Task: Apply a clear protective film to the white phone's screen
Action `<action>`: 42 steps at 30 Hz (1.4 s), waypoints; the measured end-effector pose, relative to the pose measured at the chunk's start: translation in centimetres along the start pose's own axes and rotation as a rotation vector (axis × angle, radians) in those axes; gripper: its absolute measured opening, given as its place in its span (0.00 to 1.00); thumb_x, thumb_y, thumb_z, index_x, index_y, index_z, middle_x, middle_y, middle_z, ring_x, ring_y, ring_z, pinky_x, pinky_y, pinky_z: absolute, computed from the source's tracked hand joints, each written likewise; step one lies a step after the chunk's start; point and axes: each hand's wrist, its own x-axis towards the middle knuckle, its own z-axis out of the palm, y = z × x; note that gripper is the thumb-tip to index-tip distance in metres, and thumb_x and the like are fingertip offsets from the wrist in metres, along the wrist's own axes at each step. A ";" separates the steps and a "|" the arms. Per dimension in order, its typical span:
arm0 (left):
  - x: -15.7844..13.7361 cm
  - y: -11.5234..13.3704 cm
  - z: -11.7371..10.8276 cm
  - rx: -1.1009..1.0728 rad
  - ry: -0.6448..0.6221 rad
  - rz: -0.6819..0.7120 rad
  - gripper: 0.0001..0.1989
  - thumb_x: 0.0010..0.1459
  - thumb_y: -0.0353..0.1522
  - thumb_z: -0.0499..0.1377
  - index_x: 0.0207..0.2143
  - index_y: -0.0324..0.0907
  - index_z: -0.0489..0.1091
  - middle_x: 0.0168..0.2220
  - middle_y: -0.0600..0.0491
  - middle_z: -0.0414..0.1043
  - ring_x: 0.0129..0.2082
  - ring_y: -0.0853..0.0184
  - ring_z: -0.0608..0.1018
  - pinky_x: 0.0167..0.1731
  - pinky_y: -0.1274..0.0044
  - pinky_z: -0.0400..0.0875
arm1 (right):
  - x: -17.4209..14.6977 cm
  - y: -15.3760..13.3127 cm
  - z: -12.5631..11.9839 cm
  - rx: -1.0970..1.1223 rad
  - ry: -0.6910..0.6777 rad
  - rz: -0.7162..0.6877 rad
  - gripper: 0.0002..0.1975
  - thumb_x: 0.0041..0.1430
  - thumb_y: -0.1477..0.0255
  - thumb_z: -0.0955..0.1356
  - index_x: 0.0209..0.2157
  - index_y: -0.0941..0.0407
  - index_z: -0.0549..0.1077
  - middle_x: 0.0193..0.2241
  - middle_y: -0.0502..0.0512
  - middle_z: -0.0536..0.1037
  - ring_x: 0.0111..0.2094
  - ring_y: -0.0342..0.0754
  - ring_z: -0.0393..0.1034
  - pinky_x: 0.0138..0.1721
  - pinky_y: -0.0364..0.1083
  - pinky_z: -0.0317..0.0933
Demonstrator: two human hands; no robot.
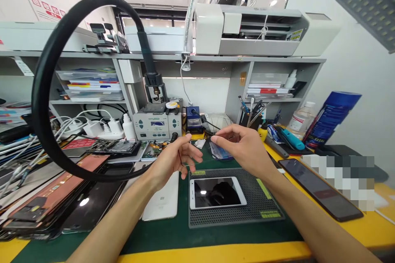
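A white-framed phone [219, 193], its screen dark and facing up, lies flat and lengthwise from side to side on a perforated grey mat [216, 218], nearer the mat's left edge. A bright spot and darker shapes reflect in the glass. Above and to the left, a thin dark strand [187, 165] bends across the fingers of the left grip [182, 154], its ends too fine to make out.

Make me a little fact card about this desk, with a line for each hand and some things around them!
Left hand: raised, fingers apart, thin strand across them
Right hand: raised, thumb and fingertip close together; anything pinched is unclear
White smartphone: lying, screen up, on grey perforated mat
Black smartphone: right of the mat
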 end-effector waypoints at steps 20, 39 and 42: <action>0.1 0.1 -0.6 0.020 0.005 -0.033 0.29 0.64 0.51 0.54 0.30 0.34 0.79 0.30 0.43 0.78 0.20 0.65 0.76 0.16 0.78 0.62 | 0.7 0.3 -2.1 -0.126 -0.182 -0.121 0.15 0.69 0.64 0.66 0.37 0.56 0.81 0.35 0.55 0.83 0.37 0.51 0.76 0.37 0.47 0.66; 0.0 0.5 -0.7 -0.118 -0.021 -0.064 0.29 0.66 0.48 0.53 0.29 0.33 0.80 0.28 0.42 0.78 0.19 0.65 0.76 0.14 0.78 0.64 | 0.7 0.5 -1.9 0.493 -0.237 0.305 0.15 0.49 0.73 0.74 0.42 0.58 0.80 0.36 0.57 0.82 0.34 0.49 0.78 0.32 0.45 0.71; -0.1 0.7 -0.6 -0.137 -0.002 -0.067 0.29 0.66 0.47 0.52 0.29 0.33 0.80 0.28 0.42 0.78 0.19 0.65 0.76 0.14 0.78 0.64 | 0.5 0.5 -1.8 0.454 -0.246 0.317 0.13 0.47 0.76 0.73 0.39 0.58 0.80 0.35 0.56 0.82 0.34 0.48 0.77 0.31 0.45 0.70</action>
